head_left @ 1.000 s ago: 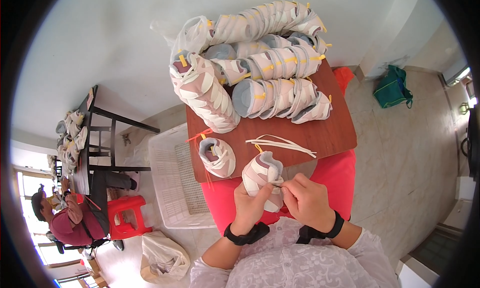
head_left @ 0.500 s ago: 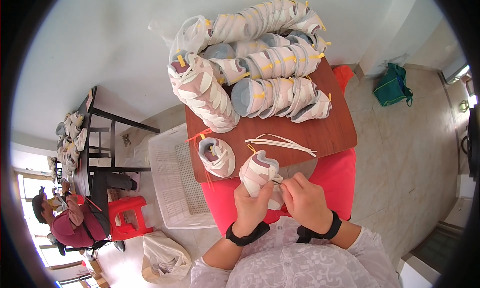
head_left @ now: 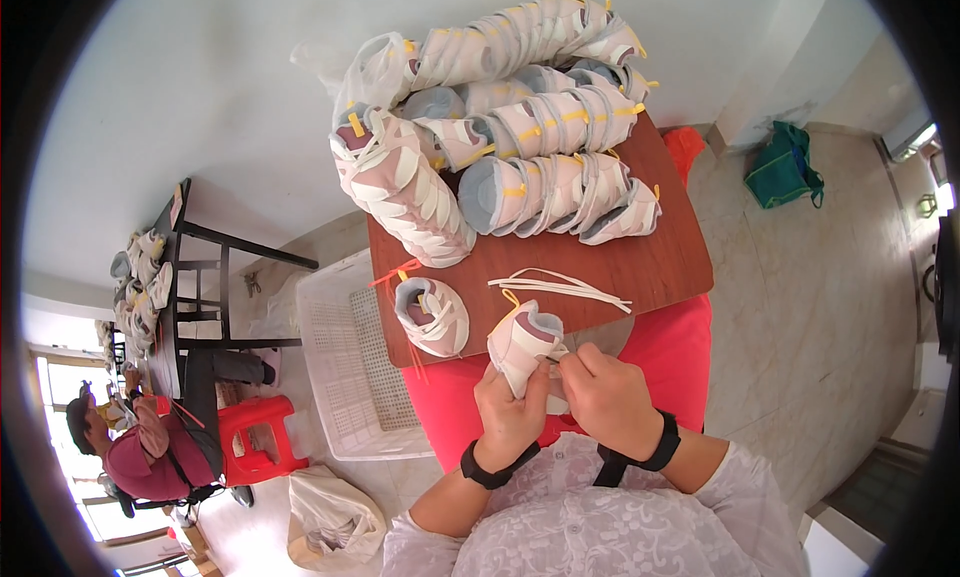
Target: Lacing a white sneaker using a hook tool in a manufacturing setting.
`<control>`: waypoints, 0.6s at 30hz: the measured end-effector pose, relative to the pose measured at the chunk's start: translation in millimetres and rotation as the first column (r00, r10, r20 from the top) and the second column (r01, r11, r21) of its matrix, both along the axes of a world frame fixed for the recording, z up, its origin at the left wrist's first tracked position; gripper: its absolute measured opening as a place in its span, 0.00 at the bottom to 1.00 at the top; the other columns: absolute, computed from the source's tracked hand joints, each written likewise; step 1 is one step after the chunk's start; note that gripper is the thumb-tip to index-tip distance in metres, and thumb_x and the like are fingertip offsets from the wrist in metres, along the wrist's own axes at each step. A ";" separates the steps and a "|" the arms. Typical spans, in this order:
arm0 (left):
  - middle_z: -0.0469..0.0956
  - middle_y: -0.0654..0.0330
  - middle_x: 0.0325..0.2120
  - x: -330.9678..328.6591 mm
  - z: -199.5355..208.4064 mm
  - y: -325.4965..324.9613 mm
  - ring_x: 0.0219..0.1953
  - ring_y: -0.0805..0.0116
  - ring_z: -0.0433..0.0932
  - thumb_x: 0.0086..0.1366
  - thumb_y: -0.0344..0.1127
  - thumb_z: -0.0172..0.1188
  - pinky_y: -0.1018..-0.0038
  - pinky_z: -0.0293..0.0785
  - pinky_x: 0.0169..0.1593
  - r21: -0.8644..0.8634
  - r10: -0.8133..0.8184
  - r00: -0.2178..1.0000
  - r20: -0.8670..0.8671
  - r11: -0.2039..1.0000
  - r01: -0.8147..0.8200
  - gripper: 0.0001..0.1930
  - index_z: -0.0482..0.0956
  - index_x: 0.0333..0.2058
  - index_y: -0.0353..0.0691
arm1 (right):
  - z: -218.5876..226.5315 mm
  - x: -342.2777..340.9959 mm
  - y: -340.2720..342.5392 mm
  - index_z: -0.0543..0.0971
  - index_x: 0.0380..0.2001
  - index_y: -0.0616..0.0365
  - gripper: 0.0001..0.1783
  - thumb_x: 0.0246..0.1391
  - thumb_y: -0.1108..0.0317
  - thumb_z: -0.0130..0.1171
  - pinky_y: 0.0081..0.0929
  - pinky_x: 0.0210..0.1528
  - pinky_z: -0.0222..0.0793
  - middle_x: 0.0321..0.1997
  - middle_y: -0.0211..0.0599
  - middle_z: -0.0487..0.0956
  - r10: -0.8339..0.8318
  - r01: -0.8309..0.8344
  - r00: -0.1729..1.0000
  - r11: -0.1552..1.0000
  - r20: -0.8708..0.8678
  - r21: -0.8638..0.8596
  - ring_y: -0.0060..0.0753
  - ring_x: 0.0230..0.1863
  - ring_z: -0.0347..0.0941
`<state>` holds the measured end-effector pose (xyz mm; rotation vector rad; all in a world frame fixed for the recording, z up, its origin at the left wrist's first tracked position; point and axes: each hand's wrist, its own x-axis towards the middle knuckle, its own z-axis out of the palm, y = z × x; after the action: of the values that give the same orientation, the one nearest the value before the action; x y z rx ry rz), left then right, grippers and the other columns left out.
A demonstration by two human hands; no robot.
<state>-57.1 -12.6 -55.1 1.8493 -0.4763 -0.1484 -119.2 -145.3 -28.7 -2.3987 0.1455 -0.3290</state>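
Observation:
A pink and white shoe upper (head_left: 520, 347) with a yellow heel loop is held over the table's near edge, tilted, by my left hand (head_left: 508, 414), its fingers closed around the side. My right hand (head_left: 608, 395) pinches at the upper's lacing edge; a thin dark bit shows by its fingertips, too small to name. Flat white laces (head_left: 560, 289) lie on the brown table (head_left: 680, 267) just beyond. A laced shoe upper (head_left: 436, 319) stands left of the held one, an orange-red cord beside it.
Nested rows of shoe uppers (head_left: 550, 192) fill the table's far part. To the left are a white plastic crate (head_left: 345, 417), a cloth sack (head_left: 335, 522) and a person (head_left: 165, 447) seated on a red stool (head_left: 262, 437) by a black-framed table. A green bag (head_left: 783, 167) lies right.
The held upper has turned and tilted in my left hand, showing more of its opening. My right hand has shifted slightly, still at the lacing edge.

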 end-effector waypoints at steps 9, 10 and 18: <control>0.78 0.50 0.31 1.3 -7.3 -2.6 0.31 0.52 0.76 0.52 0.20 0.58 0.67 0.72 0.34 0.031 -0.054 0.992 0.112 0.998 0.051 0.12 0.79 0.37 0.34 | -8.4 5.2 -1.5 0.73 0.26 0.62 0.04 0.50 0.72 0.54 0.37 0.24 0.67 0.24 0.43 0.72 0.029 -0.013 0.998 0.959 -0.055 0.282 0.47 0.22 0.72; 0.78 0.51 0.30 1.1 -9.4 -3.7 0.29 0.52 0.75 0.51 0.20 0.58 0.66 0.71 0.33 0.039 -0.042 0.992 0.118 0.999 0.037 0.12 0.80 0.37 0.35 | -6.9 4.1 2.9 0.73 0.26 0.64 0.05 0.50 0.73 0.54 0.37 0.24 0.66 0.23 0.46 0.73 -0.037 0.038 0.999 0.999 -0.028 0.038 0.49 0.23 0.71; 0.78 0.50 0.31 2.7 -14.1 -3.8 0.29 0.53 0.76 0.51 0.19 0.57 0.67 0.72 0.33 0.200 -0.134 0.908 0.396 0.978 0.057 0.15 0.79 0.40 0.36 | -21.1 9.8 -8.3 0.73 0.27 0.61 0.04 0.49 0.71 0.54 0.40 0.23 0.68 0.24 0.43 0.73 0.074 -0.005 0.987 0.899 -0.141 0.437 0.48 0.24 0.73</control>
<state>-54.5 -16.5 -69.1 2.0458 -0.8701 0.1385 -109.4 -153.5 -49.8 -1.9739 0.2166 -0.0768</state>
